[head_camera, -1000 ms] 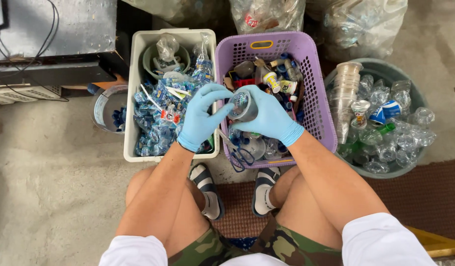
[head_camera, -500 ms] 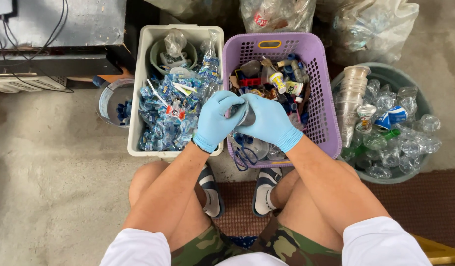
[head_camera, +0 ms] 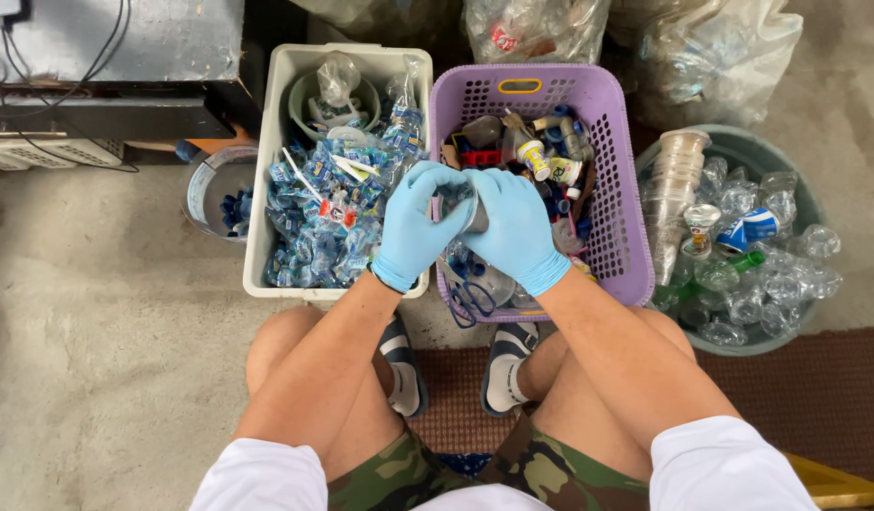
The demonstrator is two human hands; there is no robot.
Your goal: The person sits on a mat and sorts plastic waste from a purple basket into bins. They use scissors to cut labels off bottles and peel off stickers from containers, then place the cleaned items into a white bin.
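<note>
Both hands wear light blue gloves and meet over the gap between two bins. My left hand (head_camera: 415, 227) and my right hand (head_camera: 514, 230) are closed together around a small clear plastic bottle (head_camera: 463, 203), mostly hidden by the fingers. Below them is the purple perforated basket (head_camera: 615, 237) holding mixed bottles, caps and small containers. Left of it stands a white rectangular bin (head_camera: 259, 222) filled with blue-and-white plastic labels and wrappers.
A grey-green round tub (head_camera: 804, 203) at right holds crushed clear bottles and stacked cups. A small round bucket (head_camera: 204, 189) with blue caps sits left of the white bin. Clear bags of plastic (head_camera: 711, 52) lie behind. My knees and sandalled feet are below.
Both hands closed tighter around the bottle and shifted slightly; the bottle was more visible a second ago and is now largely covered by the fingers.
</note>
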